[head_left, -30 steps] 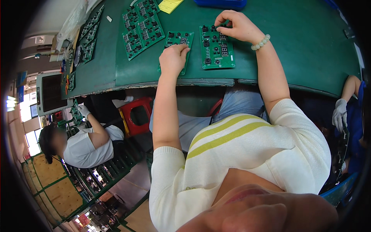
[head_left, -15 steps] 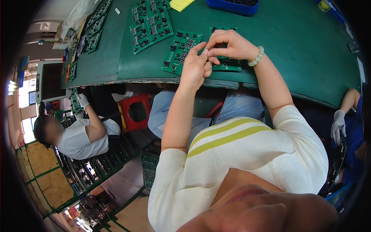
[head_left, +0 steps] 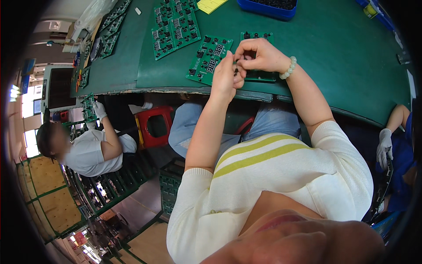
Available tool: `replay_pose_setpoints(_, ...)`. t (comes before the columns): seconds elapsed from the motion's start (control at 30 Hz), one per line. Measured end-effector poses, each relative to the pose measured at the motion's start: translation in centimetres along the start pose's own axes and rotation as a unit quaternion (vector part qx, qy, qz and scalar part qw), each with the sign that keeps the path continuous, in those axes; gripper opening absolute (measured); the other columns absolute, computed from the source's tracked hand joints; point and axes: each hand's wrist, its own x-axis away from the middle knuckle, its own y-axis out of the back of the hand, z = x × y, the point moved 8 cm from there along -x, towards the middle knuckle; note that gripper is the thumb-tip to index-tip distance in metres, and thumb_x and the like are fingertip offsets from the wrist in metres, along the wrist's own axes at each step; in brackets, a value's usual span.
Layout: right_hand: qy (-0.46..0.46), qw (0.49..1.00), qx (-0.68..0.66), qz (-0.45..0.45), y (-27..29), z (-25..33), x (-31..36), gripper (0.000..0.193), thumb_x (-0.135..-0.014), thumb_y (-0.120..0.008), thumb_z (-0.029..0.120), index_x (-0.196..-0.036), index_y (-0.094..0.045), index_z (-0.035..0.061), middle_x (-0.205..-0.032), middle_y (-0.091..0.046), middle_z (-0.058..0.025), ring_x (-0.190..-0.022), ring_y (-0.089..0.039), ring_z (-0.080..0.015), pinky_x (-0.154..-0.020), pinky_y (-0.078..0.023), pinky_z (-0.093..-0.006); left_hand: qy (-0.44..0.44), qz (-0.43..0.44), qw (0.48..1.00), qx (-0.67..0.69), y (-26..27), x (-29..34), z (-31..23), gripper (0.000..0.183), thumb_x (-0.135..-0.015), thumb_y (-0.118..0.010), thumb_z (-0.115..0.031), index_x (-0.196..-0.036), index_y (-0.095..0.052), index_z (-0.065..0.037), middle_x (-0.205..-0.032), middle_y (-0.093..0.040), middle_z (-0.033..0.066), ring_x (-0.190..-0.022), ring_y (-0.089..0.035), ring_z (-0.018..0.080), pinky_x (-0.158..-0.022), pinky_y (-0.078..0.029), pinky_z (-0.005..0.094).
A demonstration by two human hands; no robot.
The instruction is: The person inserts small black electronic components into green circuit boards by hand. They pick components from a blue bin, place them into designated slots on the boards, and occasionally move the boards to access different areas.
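Note:
Both hands meet over the near part of the green table. My left hand [head_left: 226, 78] is half curled, with a few small black parts [head_left: 236, 70] held among its fingers. Close against it, my right hand [head_left: 263, 55] pinches at what looks like another of these tiny black pieces; their exact kind is too small to make out. Beneath the left hand lies a green circuit board [head_left: 203, 59] with digit displays and black components. A second circuit board [head_left: 259, 35] sits under the right hand, mostly covered by it.
More circuit boards [head_left: 176, 31] lie beyond, near a yellow paper pad [head_left: 211, 4]. A blue tray [head_left: 266, 9] of small black parts stands at the far side. To the left, a gloved person holds a board [head_left: 89, 109] beside a red stool [head_left: 154, 127]; another gloved hand [head_left: 384, 148] is at right.
My fingertips have drawn slightly apart, and the black parts in the left hand now show. At the left, the other person has raised the board slightly.

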Motion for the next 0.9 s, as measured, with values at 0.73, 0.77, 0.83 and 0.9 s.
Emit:
replay_pose_setpoints(0.73,-0.037,0.908,0.405,-0.101,1.1,-4.9,-6.5,0.014,-0.078,-0.065,0.019,-0.088,-0.074,0.0133,-0.084,-0.07,-0.0045,-0.091,-0.062,-0.0249,-0.086,-0.048,-0.04,-0.101,-0.077,0.992,0.027,6.1,1.2,-6.9,0.025,-0.092,-0.063,-0.005,-0.115,-0.06,0.005,-0.096,-0.066,0.0124,-0.065,-0.052,0.0075,-0.046,-0.037,0.0167)
replay_pose_setpoints(0.77,-0.039,0.902,0.417,-0.104,0.9,-4.9,-6.2,0.014,-0.078,-0.065,0.019,-0.088,-0.074,0.0139,-0.084,-0.071,-0.0039,-0.091,-0.062,-0.0239,-0.087,-0.047,-0.0393,-0.103,-0.087,0.991,0.002,6.2,1.1,-7.5,0.025,-0.092,-0.063,-0.004,-0.114,-0.059,0.006,-0.097,-0.066,0.0131,-0.065,-0.052,0.0074,-0.046,-0.037,0.0167)
replay_pose_setpoints(0.83,-0.052,0.905,0.409,-0.106,1.0,-5.2,-6.1,0.014,-0.078,-0.065,0.019,-0.089,-0.074,0.015,-0.084,-0.071,-0.0025,-0.091,-0.061,-0.0221,-0.088,-0.045,-0.0379,-0.12,-0.124,0.982,-0.071,6.5,0.4,-8.6,0.024,-0.09,-0.065,-0.005,-0.111,-0.059,0.006,-0.095,-0.068,0.0121,-0.062,-0.05,0.0056,-0.045,-0.036,0.0169)
replay_pose_setpoints(0.9,-0.059,0.909,0.399,-0.106,0.9,-5.2,-5.9,0.013,-0.078,-0.066,0.019,-0.088,-0.074,0.0156,-0.084,-0.07,-0.0016,-0.091,-0.061,-0.0211,-0.088,-0.044,-0.0368,-0.138,-0.153,0.967,-0.152,7.0,-0.6,-9.4,0.024,-0.089,-0.066,-0.006,-0.109,-0.059,0.005,-0.092,-0.068,0.0106,-0.06,-0.049,0.0047,-0.044,-0.036,0.0166)
